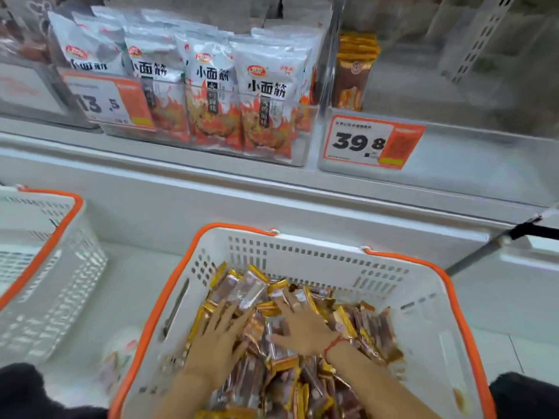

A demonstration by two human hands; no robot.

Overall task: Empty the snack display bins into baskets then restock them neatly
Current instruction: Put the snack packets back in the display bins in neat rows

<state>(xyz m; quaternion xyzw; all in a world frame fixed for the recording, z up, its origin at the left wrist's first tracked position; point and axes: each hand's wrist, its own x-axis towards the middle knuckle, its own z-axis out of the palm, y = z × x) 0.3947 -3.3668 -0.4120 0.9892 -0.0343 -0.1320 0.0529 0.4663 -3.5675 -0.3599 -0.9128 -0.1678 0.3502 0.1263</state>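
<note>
A white basket with an orange rim (317,252) stands in front of me, heaped with brown and gold snack sticks (372,331). My left hand (216,337) lies flat on the pile with fingers spread. My right hand (302,325), with a red string at the wrist, also rests on the sticks with fingers spread. On the shelf above, a clear bin (453,140) with a 39.8 price tag (372,142) holds a short stack of the same sticks (354,71) at its left end.
Left of it, another clear bin (305,137) holds white and red snack bags (211,95) behind a 13.5 price tag (112,101). A second white basket (45,267) stands at the left. A white ledge runs between shelf and baskets.
</note>
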